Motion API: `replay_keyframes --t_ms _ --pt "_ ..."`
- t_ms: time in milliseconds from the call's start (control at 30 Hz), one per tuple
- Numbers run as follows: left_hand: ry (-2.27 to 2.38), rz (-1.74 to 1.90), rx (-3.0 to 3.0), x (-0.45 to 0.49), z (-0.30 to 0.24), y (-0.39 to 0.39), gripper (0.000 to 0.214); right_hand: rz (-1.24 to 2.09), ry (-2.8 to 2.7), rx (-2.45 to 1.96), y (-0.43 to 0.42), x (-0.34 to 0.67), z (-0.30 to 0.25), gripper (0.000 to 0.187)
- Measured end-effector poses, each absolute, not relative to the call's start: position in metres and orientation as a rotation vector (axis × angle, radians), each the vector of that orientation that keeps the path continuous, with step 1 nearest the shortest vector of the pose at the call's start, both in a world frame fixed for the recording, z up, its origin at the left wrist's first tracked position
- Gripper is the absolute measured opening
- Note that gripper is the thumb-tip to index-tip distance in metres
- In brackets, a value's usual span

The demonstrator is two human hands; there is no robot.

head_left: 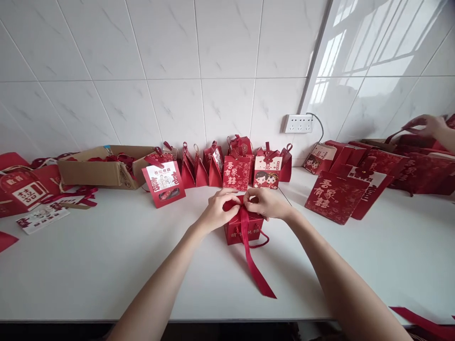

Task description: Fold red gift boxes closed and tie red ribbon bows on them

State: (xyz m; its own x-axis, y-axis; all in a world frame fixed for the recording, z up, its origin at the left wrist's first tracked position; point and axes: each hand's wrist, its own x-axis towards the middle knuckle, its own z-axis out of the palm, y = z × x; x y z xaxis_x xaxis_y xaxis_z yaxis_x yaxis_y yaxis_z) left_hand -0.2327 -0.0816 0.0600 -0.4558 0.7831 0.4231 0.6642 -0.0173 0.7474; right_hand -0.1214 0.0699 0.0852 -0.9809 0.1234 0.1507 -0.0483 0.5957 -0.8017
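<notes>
A small red gift box [233,236] with pale lettering and a twisted cord handle stands on the white table, straight ahead of me. My left hand [222,208] and my right hand [265,202] meet over its top, fingers pinched on a dark red ribbon [250,258]. One long ribbon end hangs down the front and trails across the tabletop toward me. The ribbon's crossing at the top is partly covered by my fingers. Part of the cord handle loops out at the box's right side.
Behind stand several finished red gift boxes [236,173] against the tiled wall. At left are an open cardboard box [95,174] and red packaging. Flat red cartons [336,196] lean at right, where another person's hand [428,127] reaches in. A power strip [298,124] is on the wall.
</notes>
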Motion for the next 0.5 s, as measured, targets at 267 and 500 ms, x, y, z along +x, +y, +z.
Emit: replay_keyframes --t_ms 267,500 --pt "2.032 1.690 1.542 -0.223 0.054 -0.079 0.013 1.266 -2.505 0.061 0.067 -0.115 0.073 0.012" --pt "2.003 1.662 1.574 -0.223 0.053 -0.081 0.009 1.421 -2.405 0.141 0.067 -0.118 0.065 0.004"
